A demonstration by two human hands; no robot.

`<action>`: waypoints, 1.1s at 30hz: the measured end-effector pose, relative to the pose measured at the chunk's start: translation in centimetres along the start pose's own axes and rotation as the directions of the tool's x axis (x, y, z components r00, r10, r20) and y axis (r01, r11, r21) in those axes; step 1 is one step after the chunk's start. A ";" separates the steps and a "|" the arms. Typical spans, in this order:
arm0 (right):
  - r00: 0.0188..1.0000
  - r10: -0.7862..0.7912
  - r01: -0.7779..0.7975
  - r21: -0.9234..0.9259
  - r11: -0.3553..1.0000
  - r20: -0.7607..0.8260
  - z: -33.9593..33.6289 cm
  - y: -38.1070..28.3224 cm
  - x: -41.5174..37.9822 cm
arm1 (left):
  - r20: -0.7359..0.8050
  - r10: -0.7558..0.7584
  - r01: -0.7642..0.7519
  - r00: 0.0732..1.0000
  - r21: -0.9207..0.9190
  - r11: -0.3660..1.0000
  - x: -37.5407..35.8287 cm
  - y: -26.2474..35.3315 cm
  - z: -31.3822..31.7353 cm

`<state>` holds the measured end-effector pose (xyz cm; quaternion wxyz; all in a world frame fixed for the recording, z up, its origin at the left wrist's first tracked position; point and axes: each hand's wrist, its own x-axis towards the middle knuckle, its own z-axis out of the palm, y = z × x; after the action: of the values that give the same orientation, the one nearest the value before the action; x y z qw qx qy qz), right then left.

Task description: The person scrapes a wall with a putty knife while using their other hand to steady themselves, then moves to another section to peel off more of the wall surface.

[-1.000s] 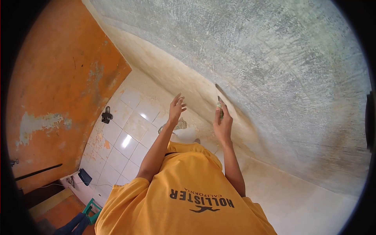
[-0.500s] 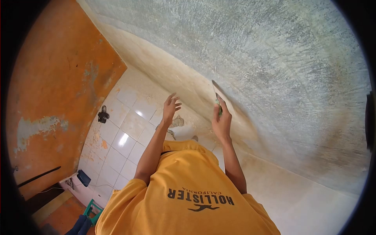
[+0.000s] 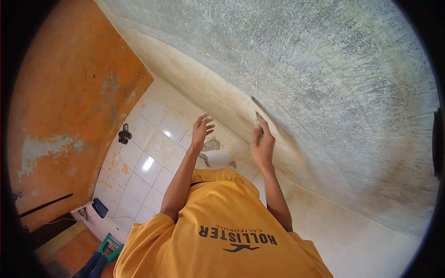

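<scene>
My right hand is closed around a scraper with a partly visible green handle. Its thin blade points up and lies against or very close to the wall, along the border between grey-blue patchy surface and cream surface; contact is hard to tell. Most of the handle is hidden by my fingers. My left hand hangs in the air to the left, fingers loosely apart, holding nothing.
An orange wall with peeling paint stands at the left. On the white tiled floor lie paint flakes and a dark object. A green plastic stool, a dark blue flat item and a cable are at lower left.
The scraper is turned more edge-on, so less of its blade shows. My left hand has dropped slightly. The view has shifted a little.
</scene>
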<state>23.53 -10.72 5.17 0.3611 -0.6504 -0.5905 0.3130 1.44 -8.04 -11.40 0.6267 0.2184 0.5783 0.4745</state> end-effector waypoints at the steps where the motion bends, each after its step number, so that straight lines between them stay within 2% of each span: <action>1: 0.997 -0.069 0.069 -0.020 0.997 -0.017 1.2 0.2 0.7 | 0.012 0.005 -0.005 1.000 0.001 1.000 0.1 -0.2 0.1; 3: 0.995 -0.065 0.063 -0.028 0.998 -0.073 1.7 0.8 -0.5 | 0.026 0.014 -0.014 1.000 0.010 1.000 -0.1 0.1 0.1; 5: 0.960 -0.195 0.203 0.020 0.979 -0.199 1.7 2.1 -1.3 | 0.030 0.028 -0.028 0.999 0.004 1.000 -0.4 1.0 0.5; 8: 0.985 -0.127 0.124 -0.031 0.992 -0.121 1.4 0.8 -0.9 | 0.010 0.036 -0.036 0.999 -0.009 0.999 0.0 0.3 0.2; 9: 0.999 -0.008 0.004 -0.084 0.996 -0.040 1.5 0.2 -1.1 | 0.019 0.020 -0.020 1.000 -0.005 1.000 0.0 0.2 0.1; 13: 0.933 -0.280 0.277 -0.046 0.960 -0.227 1.3 2.3 -1.3 | 0.017 0.017 -0.017 1.000 -0.008 1.000 0.0 0.6 -0.2; 17: 0.987 -0.144 0.141 -0.044 0.989 -0.069 1.9 -0.2 0.5 | 0.034 0.007 -0.006 0.999 -0.016 1.000 0.4 0.7 0.4; 20: 0.978 -0.154 0.147 -0.063 0.987 -0.139 2.8 0.0 -0.5 | 0.046 0.034 -0.033 0.998 -0.015 0.999 -0.3 1.4 0.4; 21: 0.956 -0.203 0.204 -0.017 0.979 -0.211 2.4 0.2 -1.1 | 0.047 0.048 -0.047 0.998 -0.022 0.999 -0.4 1.6 0.5; 24: 0.994 -0.051 0.051 -0.009 0.999 -0.095 2.4 0.4 -0.4 | 0.013 0.019 -0.019 1.000 -0.039 0.999 -0.3 1.3 0.1; 25: 0.996 -0.069 0.066 -0.058 0.996 -0.050 2.9 -0.1 0.6 | 0.011 0.012 -0.012 1.000 -0.048 0.999 -0.3 0.7 0.0; 26: 0.993 -0.099 0.096 -0.047 0.994 -0.070 3.1 -0.1 0.4 | 0.007 0.008 -0.008 1.000 -0.053 0.999 -0.2 0.4 -0.2; 28: 0.978 -0.162 0.161 -0.019 0.987 -0.129 3.6 -0.5 0.1 | 0.000 0.017 -0.017 1.000 -0.038 0.999 -0.1 1.5 -0.9; 30: 0.926 -0.306 0.299 -0.064 0.952 -0.221 3.2 0.7 -0.2 | -0.010 0.029 -0.029 1.000 -0.023 0.999 -0.4 1.8 -1.2; 32: 0.975 -0.156 0.152 -0.038 0.988 -0.157 2.3 1.0 -1.0 | -0.040 0.020 -0.022 0.999 -0.043 0.999 -0.2 1.5 -1.7; 33: 0.996 -0.005 -0.003 -0.095 0.995 -0.086 2.5 -0.4 -1.1 | -0.045 0.019 -0.021 0.999 -0.042 0.999 -0.1 1.2 -1.9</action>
<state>21.08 -11.58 4.08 0.3552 -0.6795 -0.5888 0.2559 -0.73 -8.10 -10.78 0.6134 0.2001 0.5798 0.4975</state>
